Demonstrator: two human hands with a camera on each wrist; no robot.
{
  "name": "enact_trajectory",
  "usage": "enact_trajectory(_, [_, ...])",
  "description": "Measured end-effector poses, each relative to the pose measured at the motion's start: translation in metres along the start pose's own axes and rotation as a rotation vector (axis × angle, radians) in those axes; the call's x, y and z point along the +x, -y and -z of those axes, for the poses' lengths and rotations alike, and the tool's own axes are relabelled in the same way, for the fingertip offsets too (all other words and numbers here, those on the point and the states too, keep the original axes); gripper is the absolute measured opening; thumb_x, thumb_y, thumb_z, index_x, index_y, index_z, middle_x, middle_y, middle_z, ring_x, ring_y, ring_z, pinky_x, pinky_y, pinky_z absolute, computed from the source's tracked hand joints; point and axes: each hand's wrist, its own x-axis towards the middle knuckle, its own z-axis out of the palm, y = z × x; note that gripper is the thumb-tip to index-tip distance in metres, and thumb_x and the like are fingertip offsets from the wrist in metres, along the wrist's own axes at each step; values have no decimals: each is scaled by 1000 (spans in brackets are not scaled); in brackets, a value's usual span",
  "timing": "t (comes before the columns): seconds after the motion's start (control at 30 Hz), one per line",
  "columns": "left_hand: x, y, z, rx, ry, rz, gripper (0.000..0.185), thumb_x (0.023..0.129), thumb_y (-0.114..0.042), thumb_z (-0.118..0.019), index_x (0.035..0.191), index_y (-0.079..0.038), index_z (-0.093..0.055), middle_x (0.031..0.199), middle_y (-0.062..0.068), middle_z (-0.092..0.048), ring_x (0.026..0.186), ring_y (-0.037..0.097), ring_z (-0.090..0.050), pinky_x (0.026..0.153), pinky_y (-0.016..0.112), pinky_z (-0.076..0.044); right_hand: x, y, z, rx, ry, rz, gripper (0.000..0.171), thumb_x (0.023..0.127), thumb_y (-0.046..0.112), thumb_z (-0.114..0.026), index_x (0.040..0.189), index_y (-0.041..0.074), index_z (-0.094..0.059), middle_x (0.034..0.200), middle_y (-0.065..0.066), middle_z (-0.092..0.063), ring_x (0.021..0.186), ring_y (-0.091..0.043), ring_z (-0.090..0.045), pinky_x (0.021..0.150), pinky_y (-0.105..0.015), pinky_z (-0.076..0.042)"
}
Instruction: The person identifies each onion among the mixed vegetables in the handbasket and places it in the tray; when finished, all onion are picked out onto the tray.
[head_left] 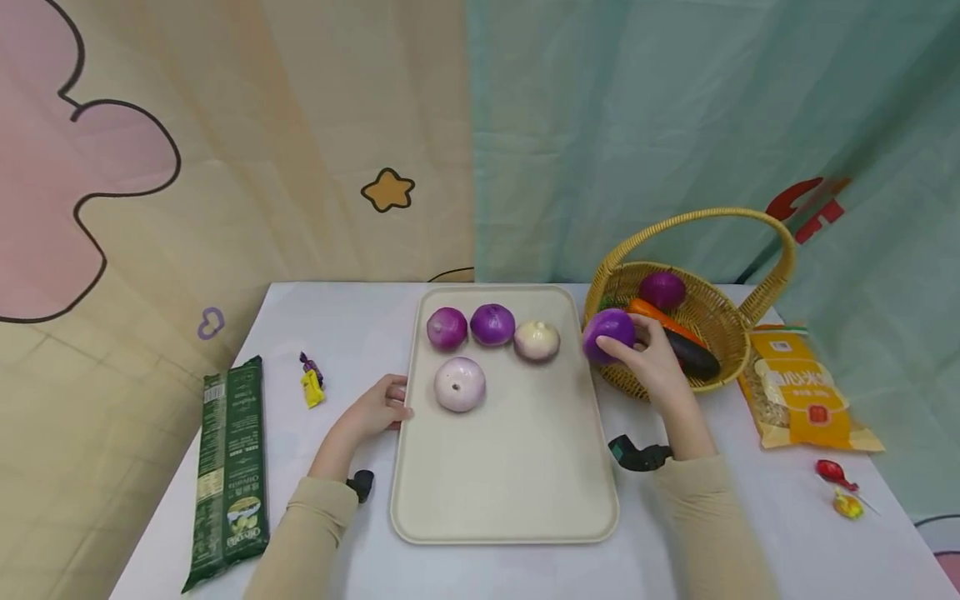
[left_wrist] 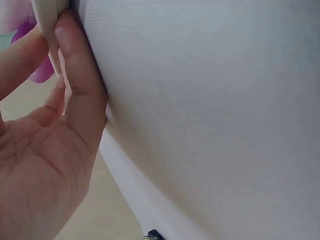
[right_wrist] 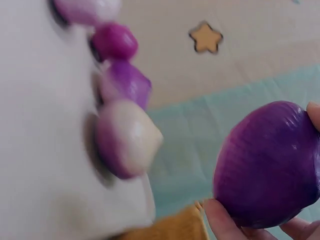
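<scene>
Holding a purple onion [head_left: 608, 332] in my right hand [head_left: 654, 360], I have it lifted just over the near-left rim of the wicker basket [head_left: 720, 327], right beside the tray's right edge. My fingers curl round the onion's right side and underside; the right wrist view shows the fingertips [right_wrist: 220, 220] cupping it from below, with the onion's bulk facing left toward the tray [head_left: 517, 467]. So the tray lies straight to the left of this hand, and the open spot nearest it sits just below the pale onion [head_left: 537, 340] at the right end of the back row.

That back row runs left to right along the tray's far edge: a mauve onion [head_left: 447, 327], a violet onion [head_left: 492, 323], then the pale one. A whitish-pink onion [head_left: 460, 384] sits alone in front, toward the left edge.

My left hand [head_left: 377, 410] is at the tray's left edge, thumb and fingers pinching the rim, as the left wrist view shows up close. It is well apart from the held onion, so the right hand is plainly the nearer one.

Another purple onion [head_left: 662, 290] rests in the basket with a carrot [head_left: 660, 319] and a dark eggplant [head_left: 693, 357].
</scene>
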Motion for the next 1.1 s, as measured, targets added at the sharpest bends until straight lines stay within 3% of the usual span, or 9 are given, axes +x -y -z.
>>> enact_trajectory(0.27, [0,-2,1,-7,10,0,60,93,-5,-65,145,-1,-36,123,21,-52,102,26,-59,82,33,-59,1,-16,-69,-90,175,6,85,85,34,-74,147,2,-26,147,-23,-38,135,-40,-41,111,-54,-41])
enact_trajectory(0.43, [0,-2,1,-11,24,-17,60,93,-4,-64,145,1,-35,122,22,-52,102,26,-59,82,34,-59,8,-19,-105,-160,184,13,84,82,30,-77,143,0,-27,144,-26,-41,135,-41,-42,111,-54,-40])
enact_trajectory(0.53, [0,-2,1,-9,27,-23,60,93,-4,-63,146,2,-34,122,22,-52,102,27,-59,82,35,-59,10,-21,-120,-243,162,72,82,80,29,-80,141,1,-33,141,-27,-46,133,-41,-45,110,-54,-40])
enact_trajectory(0.7, [0,-1,1,-6,24,-15,60,93,-3,-63,146,1,-34,123,22,-51,103,27,-59,83,35,-59,10,-25,-132,-356,142,152,80,80,35,-81,143,6,-43,144,-20,-48,134,-38,-44,110,-55,-40])
enact_trajectory(0.87, [0,-1,0,-6,30,-18,58,94,-4,-62,145,0,-35,123,21,-51,105,28,-59,85,35,-59,10,-28,-136,-325,153,175,81,80,36,-81,146,10,-43,149,-20,-43,137,-39,-42,111,-56,-38])
enact_trajectory(1.1, [0,-1,0,-14,24,-27,58,94,-3,-62,145,2,-35,122,22,-51,104,28,-59,85,36,-59,12,-28,-134,-291,179,175,88,81,35,-81,150,5,-36,153,-20,-38,141,-38,-38,115,-54,-34])
